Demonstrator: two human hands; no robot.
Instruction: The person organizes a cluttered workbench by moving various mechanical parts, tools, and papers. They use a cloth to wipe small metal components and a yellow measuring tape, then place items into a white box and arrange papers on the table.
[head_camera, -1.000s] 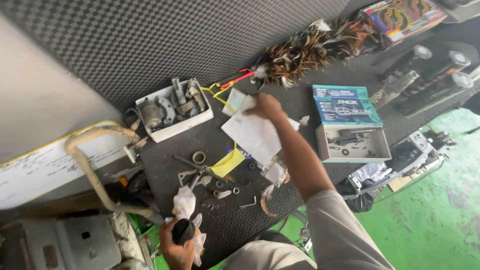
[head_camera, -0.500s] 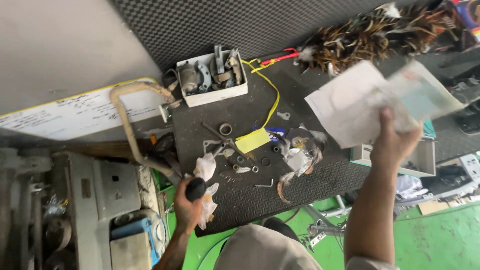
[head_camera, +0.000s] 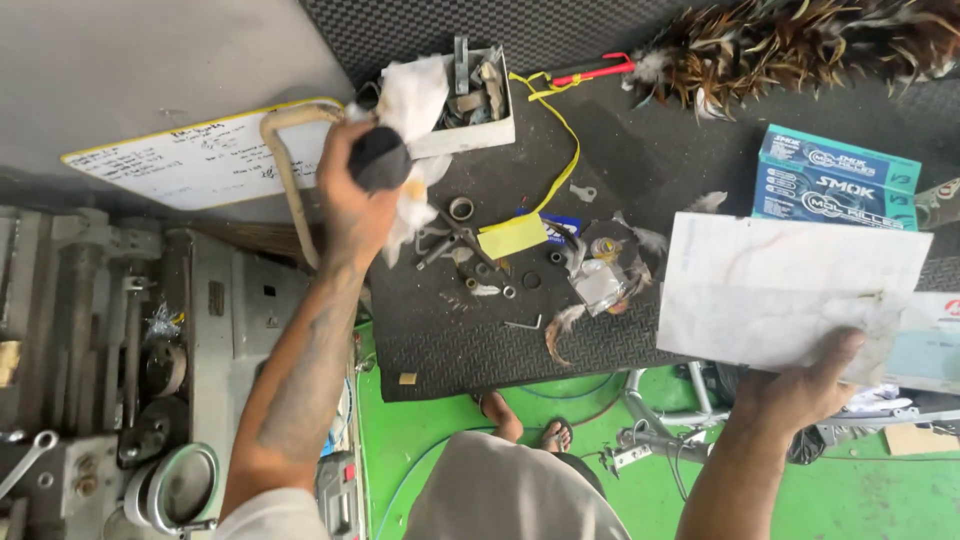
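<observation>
The left hand (head_camera: 350, 200) is closed around a dark rounded object (head_camera: 380, 160) wrapped in a white rag (head_camera: 412, 95), held over the far left edge of a black rubber mat (head_camera: 500, 340). The right hand (head_camera: 800, 385) grips white paper sheets (head_camera: 780, 290) at the near right. Beyond the sheets lies a teal rectangular box (head_camera: 835, 175). Behind the rag, a white tray (head_camera: 480, 105) holds metal parts. A white board with a yellow edge (head_camera: 200, 160) lies left; the floor (head_camera: 430, 440) is green.

A: Even, soft daylight, bright on the green floor (head_camera: 450, 450); shadows are faint.
B: Any blur?
A: Slight motion softness on the white paper (head_camera: 780, 290); wide-lens bending at the edges. No harsh glare.
</observation>
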